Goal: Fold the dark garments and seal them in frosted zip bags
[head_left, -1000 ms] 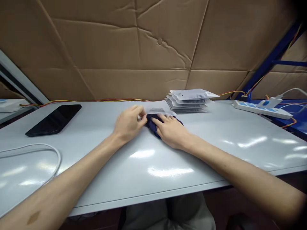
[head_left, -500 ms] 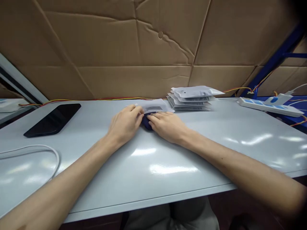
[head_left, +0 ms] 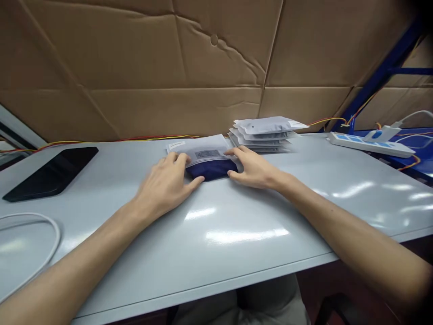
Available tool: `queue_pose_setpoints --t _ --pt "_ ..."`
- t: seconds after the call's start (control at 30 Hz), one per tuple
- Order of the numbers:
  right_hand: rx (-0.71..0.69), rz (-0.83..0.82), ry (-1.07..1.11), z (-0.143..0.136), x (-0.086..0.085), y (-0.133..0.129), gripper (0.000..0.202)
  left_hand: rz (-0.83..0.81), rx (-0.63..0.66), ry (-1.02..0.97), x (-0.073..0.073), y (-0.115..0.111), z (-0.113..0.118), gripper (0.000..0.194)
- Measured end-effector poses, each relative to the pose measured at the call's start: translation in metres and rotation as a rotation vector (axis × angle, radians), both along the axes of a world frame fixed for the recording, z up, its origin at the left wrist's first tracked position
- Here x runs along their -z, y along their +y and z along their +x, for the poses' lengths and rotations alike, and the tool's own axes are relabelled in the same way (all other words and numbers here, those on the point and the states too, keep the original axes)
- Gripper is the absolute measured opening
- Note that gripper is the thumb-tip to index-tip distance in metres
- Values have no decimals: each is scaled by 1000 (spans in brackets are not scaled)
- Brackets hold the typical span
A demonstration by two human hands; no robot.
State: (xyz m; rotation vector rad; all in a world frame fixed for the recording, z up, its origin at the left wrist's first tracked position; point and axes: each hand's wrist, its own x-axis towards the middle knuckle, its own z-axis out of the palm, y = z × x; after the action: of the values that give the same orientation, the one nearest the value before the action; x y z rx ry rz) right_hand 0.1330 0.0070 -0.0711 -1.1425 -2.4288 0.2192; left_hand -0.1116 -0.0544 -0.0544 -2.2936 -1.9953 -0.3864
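A frosted white plastic bag [head_left: 211, 143] with a printed label lies on the table, its mouth towards me. Folded dark blue fabric [head_left: 212, 170] sticks out of the mouth; how far it reaches inside is hidden. At the left side, my left hand [head_left: 166, 180] curls its fingers over the bag's edge, thumb at the fabric's front corner. Opposite it, my right hand [head_left: 252, 167] grips the right side, fingertips on the bag and thumb against the fabric. Just behind my right hand is a stack of similar filled bags [head_left: 267, 128].
A black phone [head_left: 52, 174] lies at the left of the glossy grey table [head_left: 189, 266], with a white cable [head_left: 56, 234] nearer me. At the right back is a white power strip [head_left: 370, 144] with a plug in it. A cardboard sheet [head_left: 142, 58] stands behind the table.
My hands have moved apart to the two sides of the bag, uncovering the dark blue fabric at its mouth. The view has shifted slightly to the right.
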Motion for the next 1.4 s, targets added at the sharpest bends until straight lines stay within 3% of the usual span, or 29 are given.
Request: queue_pose_setpoints --t 0.2,0.47,0.7,0.93,1.17,1.3,1.4 --pt "12 -5 98 -3 1 -1 49 45 -17 -81 1 4 -4 34" --pt "46 75 99 -15 3 -2 40 80 123 -168 3 9 -8 18" --pt "127 144 29 -15 1 3 34 69 225 -160 0 7 -9 21" --pt "248 111 -50 -11 -2 2 29 29 293 -154 -2 1 -4 25" --pt "316 109 -103 -5 -7 1 26 -86 448 -38 -13 -4 -16 50" --pt "274 205 -131 2 -10 -1 22 -170 458 4 -19 -5 -24 59" --pt "135 338 -86 1 -12 -7 21 -154 445 -10 -20 -4 -25 47"
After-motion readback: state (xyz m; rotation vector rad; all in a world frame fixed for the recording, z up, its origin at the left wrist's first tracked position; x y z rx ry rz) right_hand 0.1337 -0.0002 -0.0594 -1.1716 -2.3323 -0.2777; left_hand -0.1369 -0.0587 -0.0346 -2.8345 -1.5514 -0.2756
